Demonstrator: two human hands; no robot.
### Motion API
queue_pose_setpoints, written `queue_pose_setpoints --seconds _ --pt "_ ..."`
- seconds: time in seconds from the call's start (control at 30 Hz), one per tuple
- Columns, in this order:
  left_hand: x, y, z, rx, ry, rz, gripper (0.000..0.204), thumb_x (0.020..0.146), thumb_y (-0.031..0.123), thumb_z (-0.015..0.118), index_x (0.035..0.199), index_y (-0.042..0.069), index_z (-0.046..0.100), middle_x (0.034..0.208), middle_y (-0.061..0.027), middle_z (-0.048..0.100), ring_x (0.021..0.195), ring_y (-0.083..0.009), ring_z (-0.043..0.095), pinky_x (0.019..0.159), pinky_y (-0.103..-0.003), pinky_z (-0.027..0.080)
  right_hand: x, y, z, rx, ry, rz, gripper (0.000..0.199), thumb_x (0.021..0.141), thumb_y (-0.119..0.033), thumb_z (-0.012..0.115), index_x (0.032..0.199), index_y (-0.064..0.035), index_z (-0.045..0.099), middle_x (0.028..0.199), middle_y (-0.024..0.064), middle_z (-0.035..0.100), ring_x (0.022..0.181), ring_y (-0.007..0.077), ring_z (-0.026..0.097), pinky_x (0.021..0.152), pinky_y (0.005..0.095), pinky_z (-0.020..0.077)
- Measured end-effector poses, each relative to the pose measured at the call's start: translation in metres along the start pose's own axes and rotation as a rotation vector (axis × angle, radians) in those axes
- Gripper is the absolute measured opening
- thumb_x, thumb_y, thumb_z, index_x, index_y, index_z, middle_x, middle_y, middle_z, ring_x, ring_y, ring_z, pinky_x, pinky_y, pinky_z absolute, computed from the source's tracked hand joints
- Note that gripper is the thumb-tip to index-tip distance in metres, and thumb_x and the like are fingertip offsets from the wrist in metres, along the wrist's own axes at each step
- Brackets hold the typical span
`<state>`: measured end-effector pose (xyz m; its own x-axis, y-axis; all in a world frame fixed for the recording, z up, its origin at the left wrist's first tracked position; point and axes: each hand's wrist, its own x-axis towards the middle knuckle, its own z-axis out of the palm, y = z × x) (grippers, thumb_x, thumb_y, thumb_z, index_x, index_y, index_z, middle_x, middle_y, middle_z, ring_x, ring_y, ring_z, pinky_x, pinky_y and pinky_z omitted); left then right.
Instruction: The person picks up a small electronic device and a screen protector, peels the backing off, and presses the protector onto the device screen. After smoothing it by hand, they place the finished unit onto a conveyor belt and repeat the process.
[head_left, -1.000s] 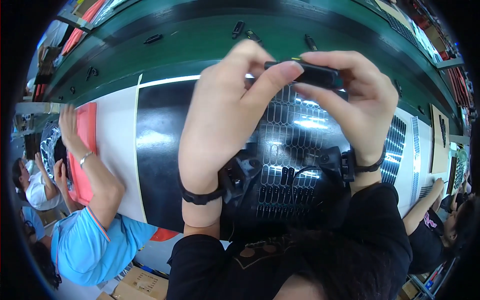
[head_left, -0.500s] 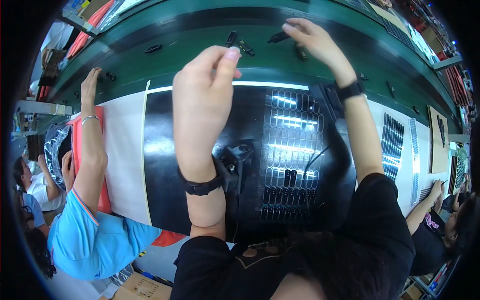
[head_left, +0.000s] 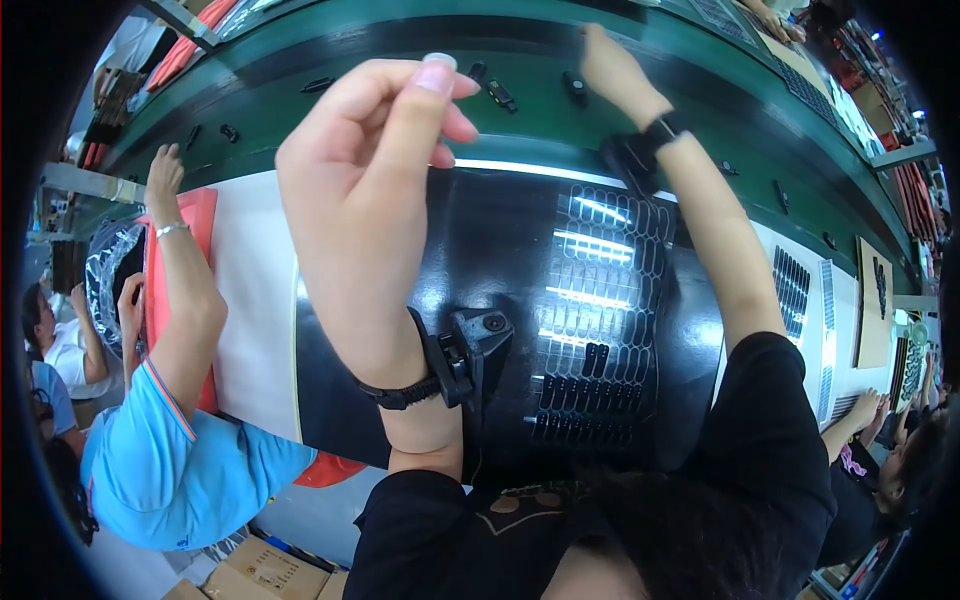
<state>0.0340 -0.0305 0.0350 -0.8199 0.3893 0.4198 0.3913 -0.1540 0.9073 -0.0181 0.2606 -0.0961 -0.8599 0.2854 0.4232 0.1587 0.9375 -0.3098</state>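
My left hand [head_left: 365, 190] is raised over the near edge of the green belt [head_left: 390, 130], thumb pressed to the curled fingers. Whatever it may pinch is hidden. Farther out, my right hand [head_left: 612, 68] reaches over the belt, its fingers smeared by motion. Just left of that hand lies a small dark oblong device [head_left: 575, 88] with a pale round spot. Between my hands are another dark device [head_left: 477, 72] and one with a yellowish part [head_left: 501, 95]. On the black mat [head_left: 480, 225] below, a clear sheet [head_left: 600, 260] of rounded outlines carries several black oblong pieces [head_left: 585, 393].
Black strapped mounts sit on both my wrists, the left one [head_left: 470, 350] jutting over the mat. At left, a co-worker in a blue shirt [head_left: 190, 460] reaches toward the belt beside a red sheet [head_left: 205, 290]. More black-piece sheets [head_left: 790, 290] lie at right, near another co-worker.
My left hand has moved up and left. My right hand has moved farther out; the dark device at its fingertips before is no longer seen there, and one lies on the belt beside it.
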Motion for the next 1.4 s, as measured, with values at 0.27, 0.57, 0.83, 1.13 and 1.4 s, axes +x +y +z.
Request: queue_pose_setpoints --seconds 0.27,0.57,0.83,1.13,1.4 --pt "-0.006 0.019 -0.002 -0.158 -0.095 0.030 0.016 0.081 0.009 0.049 0.083 -0.005 0.057 0.073 -0.0075 0.057 0.060 -0.0101 0.050 0.054 -0.019 0.038 0.043 -0.078 0.062 -0.056 -0.510 -0.124 0.047 0.072 -0.042 0.058 0.093 -0.0009 0.051 0.077 0.0171 0.058 0.067 0.0299 0.057 0.061 0.0324 0.0466" --pt "-0.036 0.007 0.005 0.272 -0.571 0.103 0.012 0.077 0.007 0.054 0.085 -0.001 0.058 0.073 -0.0049 0.058 0.065 -0.0098 0.053 0.059 -0.019 0.041 -0.059 -0.102 -0.078 1.030 -0.759 0.215 0.033 0.076 -0.009 0.059 0.103 -0.0027 0.040 0.064 -0.0010 0.043 0.042 0.0052 0.036 0.036 0.0190 0.0294" --pt "-0.128 -0.072 0.049 0.527 -0.884 0.174 0.004 0.061 -0.002 0.052 0.065 -0.002 0.051 0.067 -0.0160 0.051 0.066 -0.0326 0.053 0.061 -0.039 0.044 -0.183 -0.062 -0.102 1.051 -0.857 0.488 0.023 0.080 -0.027 0.055 0.091 -0.0071 0.052 0.065 0.0023 0.055 0.047 0.0088 0.049 0.042 0.0176 0.0386" --pt "-0.137 -0.037 0.054 0.596 -0.815 0.111 0.011 0.063 0.003 0.061 0.064 0.003 0.050 0.064 -0.0112 0.050 0.065 -0.0280 0.053 0.056 -0.035 0.042 -0.211 -0.075 -0.076 1.253 -0.737 0.697 0.011 0.083 -0.014 0.049 0.091 -0.0064 0.048 0.070 0.0001 0.051 0.045 0.0012 0.039 0.037 0.0119 0.0267" --pt "-0.060 0.043 0.029 0.203 -0.410 0.022 0.028 0.061 -0.004 0.063 0.088 0.002 0.055 0.068 -0.0002 0.052 0.064 -0.0075 0.047 0.057 -0.020 0.033 -0.179 -0.072 -0.111 1.505 -0.589 0.627 0.022 0.081 -0.010 0.051 0.103 -0.0045 0.051 0.072 0.0020 0.056 0.052 0.0024 0.045 0.045 0.0125 0.0322"
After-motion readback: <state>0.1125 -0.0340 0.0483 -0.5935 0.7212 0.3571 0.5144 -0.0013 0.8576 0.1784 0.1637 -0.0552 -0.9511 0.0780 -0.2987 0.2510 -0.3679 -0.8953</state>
